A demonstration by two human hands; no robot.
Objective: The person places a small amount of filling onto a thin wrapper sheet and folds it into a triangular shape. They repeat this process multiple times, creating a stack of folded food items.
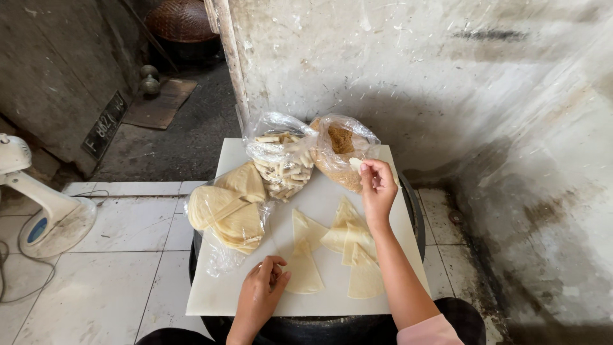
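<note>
My left hand (264,285) rests on the white board (217,297), fingertips touching the edge of a pale triangular dough wrapper (303,271). My right hand (377,188) is raised over the board's far right part, pinching a small pale piece (355,163) next to the open plastic bag of brown crumbs (338,150). Several more triangular wrappers (351,239) lie fanned out on the board between my hands. A second clear bag (284,160) holds short pale sticks. A third bag (223,214) at the left holds a stack of folded round wrappers.
The board lies on a round black drum (415,217). A stained concrete wall (447,76) rises just behind it. A white fan base (48,217) with its cord stands on the tiled floor at left. A woven basket (182,19) sits in the dark passage behind.
</note>
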